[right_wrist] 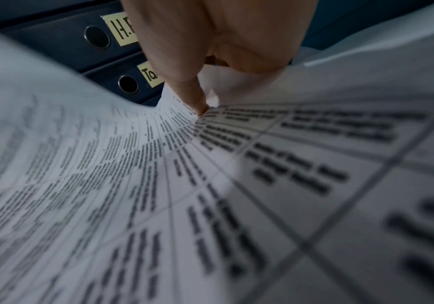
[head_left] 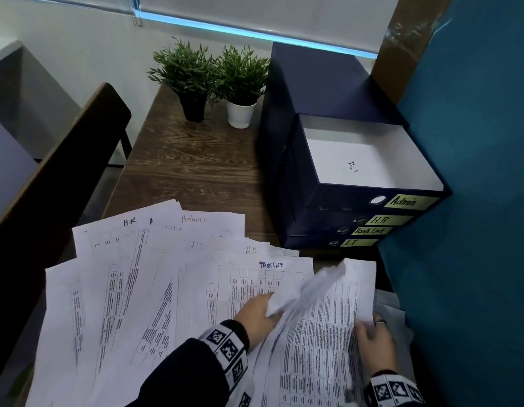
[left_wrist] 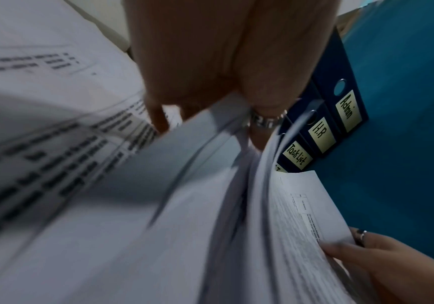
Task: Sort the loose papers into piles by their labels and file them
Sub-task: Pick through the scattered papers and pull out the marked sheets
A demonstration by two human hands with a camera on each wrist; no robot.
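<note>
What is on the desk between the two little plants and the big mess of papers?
Nothing: in the head view only bare wooden desk lies between the two potted plants and the spread papers.

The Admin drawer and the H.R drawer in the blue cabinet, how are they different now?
The Admin drawer is pulled out, showing its white inside with a paper lying in it; the H.R drawer is pushed in, only its front showing. The Admin drawer sits on top, the H.R drawer directly under it. Both are dark blue with a round hole and a yellow handwritten label.
</note>
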